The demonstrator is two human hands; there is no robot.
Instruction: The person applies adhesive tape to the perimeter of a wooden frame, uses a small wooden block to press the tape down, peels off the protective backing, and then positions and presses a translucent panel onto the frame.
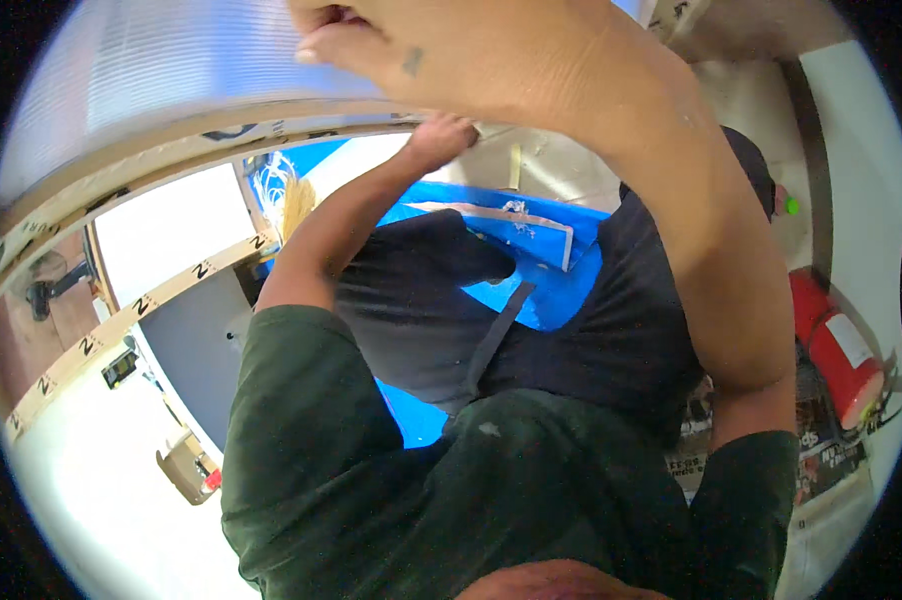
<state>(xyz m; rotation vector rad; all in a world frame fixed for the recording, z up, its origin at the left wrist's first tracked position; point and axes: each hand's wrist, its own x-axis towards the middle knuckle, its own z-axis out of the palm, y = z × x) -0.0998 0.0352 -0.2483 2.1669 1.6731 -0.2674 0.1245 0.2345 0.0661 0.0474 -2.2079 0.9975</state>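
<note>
Across the top of the picture reaches my right hand (371, 42), large and close, above a ribbed translucent sheet (161, 75). Its fingers are curled in and the thumb is pressed to them; whatever they may hold is hidden. Lower down, my left hand (443, 142) is closed at the underside of a wooden frame (151, 150) that borders the sheet. The fingers wrap toward the frame's edge, partly out of sight. Blue sheeting (441, 190) lies on the floor below, between and beyond my legs.
A wooden strip (171, 285) with dark marks runs along the left, by a white panel (171, 235) and a grey panel (196, 335). Pale fibres (296, 205) stand near my left arm. An open cardboard box (183, 470) sits lower left. At right lies a red cylinder (836, 350) beside newspaper (831, 470).
</note>
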